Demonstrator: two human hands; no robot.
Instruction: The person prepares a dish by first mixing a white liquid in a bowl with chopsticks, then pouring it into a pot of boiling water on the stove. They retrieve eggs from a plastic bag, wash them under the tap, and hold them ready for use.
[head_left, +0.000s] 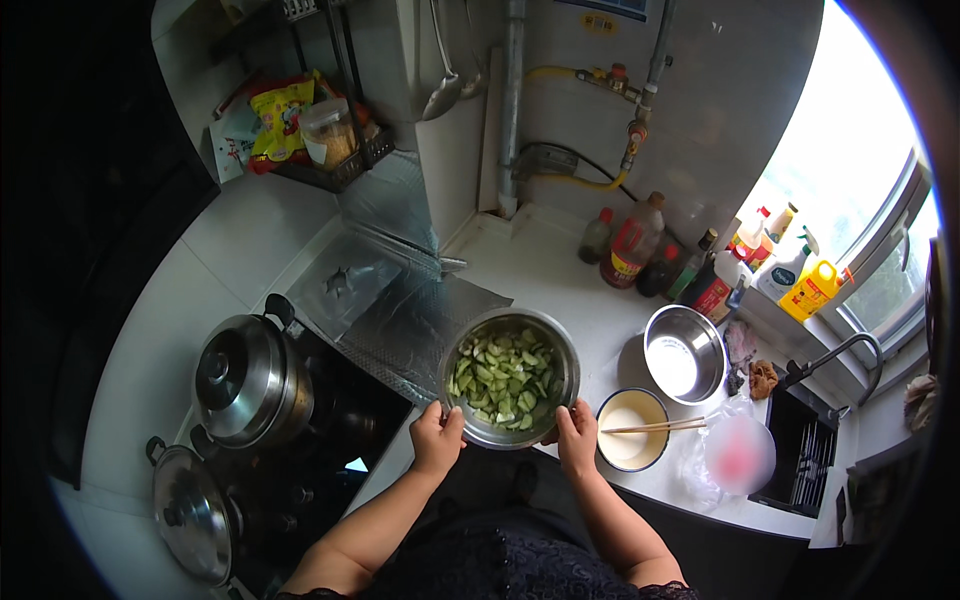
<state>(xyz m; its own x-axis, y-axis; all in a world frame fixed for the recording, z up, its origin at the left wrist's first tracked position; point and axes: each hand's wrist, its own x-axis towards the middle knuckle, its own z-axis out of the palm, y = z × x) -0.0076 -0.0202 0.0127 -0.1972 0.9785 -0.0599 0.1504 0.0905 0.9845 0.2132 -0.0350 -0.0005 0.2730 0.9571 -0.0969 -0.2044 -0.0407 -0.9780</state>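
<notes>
Between my hands is a round stainless steel bowl [574, 368], with its far side over the worktop's front edge. Cut green vegetable pieces [505, 378], which look like cucumber, lie in it. My left hand [438, 440] grips the rim at its near left, thumb on top. At the near right, my right hand [575, 435] pinches the rim in the same way; the fingers of both hands are mostly hidden under the bowl. Just right of my right hand stands an enamel bowl [622, 460] with a pale mixture inside and wooden chopsticks [665, 425] laid across it.
An empty steel bowl [685, 354] and a plastic bag [735, 455] stand to the right, before the black sink [795, 440]. Sauce bottles [634, 240] line the back. Left, a lidded steamer pot [243, 380] and a lidded pan [190, 515] sit on the hob [345, 430].
</notes>
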